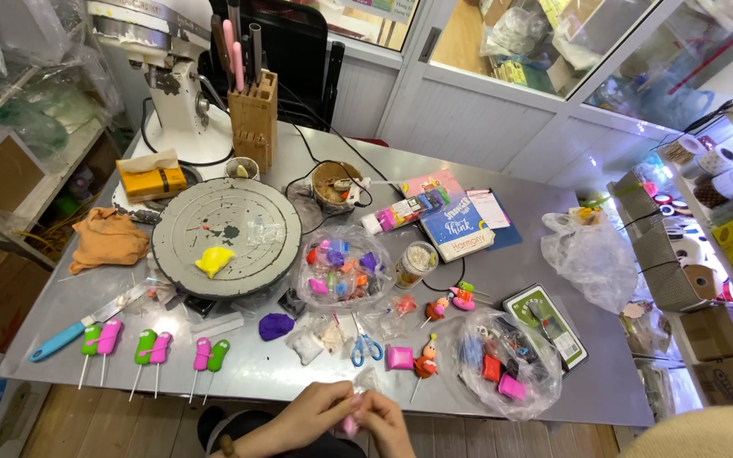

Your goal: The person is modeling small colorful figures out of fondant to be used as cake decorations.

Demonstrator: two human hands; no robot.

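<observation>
Head view: both hands meet at 6 o'clock, just off the counter (468, 297) edge. The left hand (320, 410) and right hand (383, 421) each pinch a small pink clay lump (352, 422) between them, fingertips clenched on it; neither is nearer. Soft, matte, rounded; its long axis can't be told. Blue scissors (366, 346) lie at 12 o'clock

left hand (316, 410): bare, no glove or ring visible
right hand (383, 421): bare, no glove
left wrist: dark beaded bracelet (227, 444)
forearms: no sleeves
</observation>
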